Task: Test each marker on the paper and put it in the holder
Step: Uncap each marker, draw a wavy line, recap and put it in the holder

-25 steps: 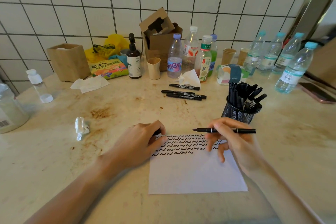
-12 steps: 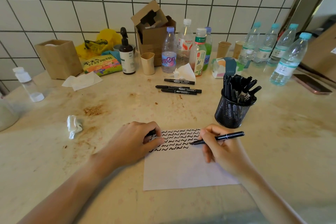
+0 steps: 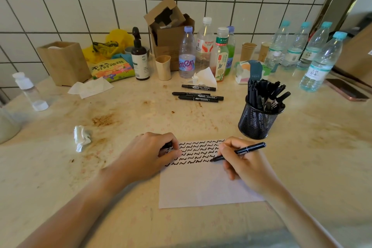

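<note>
Our right hand (image 3: 247,165) grasps the marker (image 3: 239,152), tip on the paper (image 3: 201,185); our left hand (image 3: 149,157) pins its left edge (clutching a cap). The holder (image 3: 256,123) stands at one o'clock, bare counter (image 3: 314,167) between.

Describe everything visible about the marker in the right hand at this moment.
The marker is a slim black pen with small white print on its barrel, plastic by the look of it. It is uncapped and slanted, tip down to the left, its rear end raised toward the mesh holder. The right hand pinches it near the front. Its tip meets the paper at the end of the lowest row of black squiggles.
</note>
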